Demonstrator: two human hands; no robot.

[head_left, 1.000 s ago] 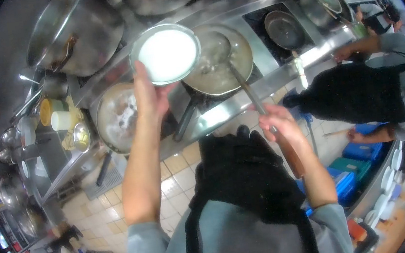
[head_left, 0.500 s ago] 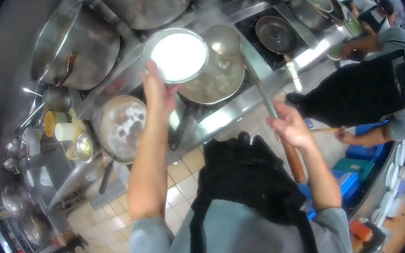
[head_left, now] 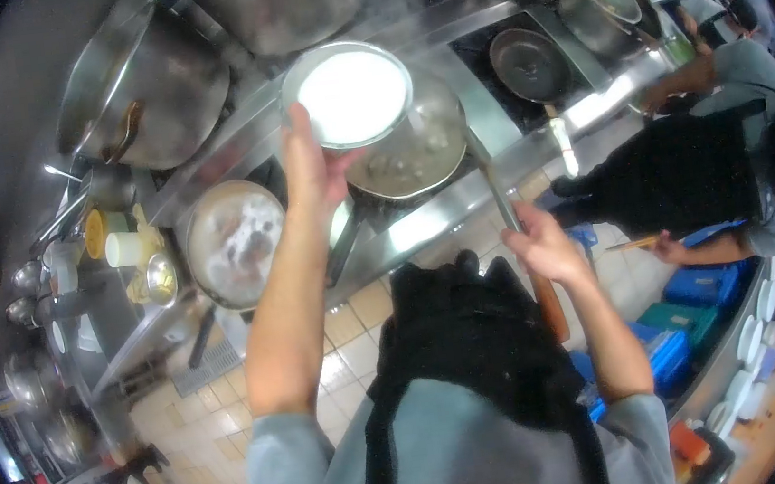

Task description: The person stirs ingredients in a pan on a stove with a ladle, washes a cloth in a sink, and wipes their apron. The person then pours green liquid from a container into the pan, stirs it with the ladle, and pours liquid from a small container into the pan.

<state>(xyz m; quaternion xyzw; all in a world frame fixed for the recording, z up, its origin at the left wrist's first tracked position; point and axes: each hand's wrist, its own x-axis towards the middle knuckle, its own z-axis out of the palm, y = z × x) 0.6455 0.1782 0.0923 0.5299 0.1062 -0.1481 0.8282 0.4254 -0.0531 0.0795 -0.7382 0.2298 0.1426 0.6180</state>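
My left hand grips the rim of a round metal bowl whose inside shows bright white; I cannot tell what the white is. The bowl is held over a steaming pan of cloudy liquid with pale lumps in it. My right hand is closed round the long handle of a ladle, metal above and wooden at the lower end. Its head, over the pan, is mostly hidden behind the bowl. Left of that pan, another pan contains foamy liquid with dark pieces.
Large steel pots stand at the back left of the stove. To the right are a dark frying pan and a steel pot. A co-worker in a dark apron stands at the right, holding a thin stick-like thing. Blue crates lie below.
The bowl has moved slightly right and now covers most of the ladle's head. My right hand and the ladle have shifted a little left. The co-worker's nearer hand has moved slightly.
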